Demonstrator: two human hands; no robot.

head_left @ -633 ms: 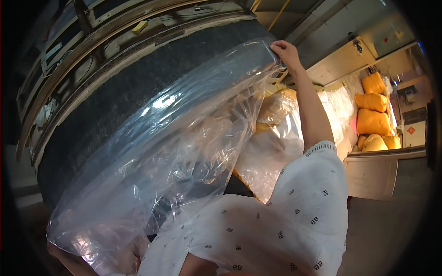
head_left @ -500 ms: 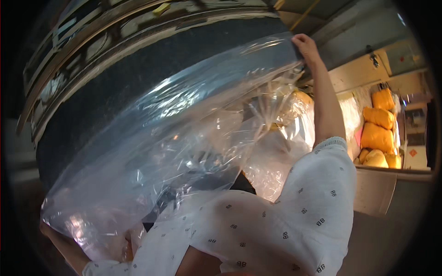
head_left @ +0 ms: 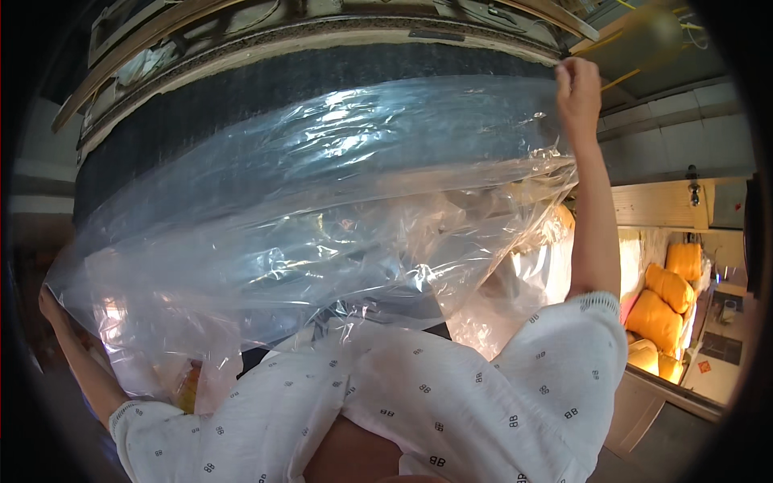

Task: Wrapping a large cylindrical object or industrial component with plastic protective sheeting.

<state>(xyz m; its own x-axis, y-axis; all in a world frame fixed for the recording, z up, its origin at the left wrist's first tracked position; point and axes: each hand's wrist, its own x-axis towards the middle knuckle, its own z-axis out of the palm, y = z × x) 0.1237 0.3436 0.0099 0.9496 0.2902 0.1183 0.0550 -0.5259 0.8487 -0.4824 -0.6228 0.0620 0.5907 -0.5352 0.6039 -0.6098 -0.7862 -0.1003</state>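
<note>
Holding one clear plastic bag (head_left: 322,225), two hands: left (head_left: 50,304), right (head_left: 576,87).

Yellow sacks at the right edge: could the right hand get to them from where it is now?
Probably not as things stand. The right hand is raised high, gripping the top corner of the clear plastic sheet, while the yellow sacks sit well off to the lower right, beyond a counter edge.
</note>
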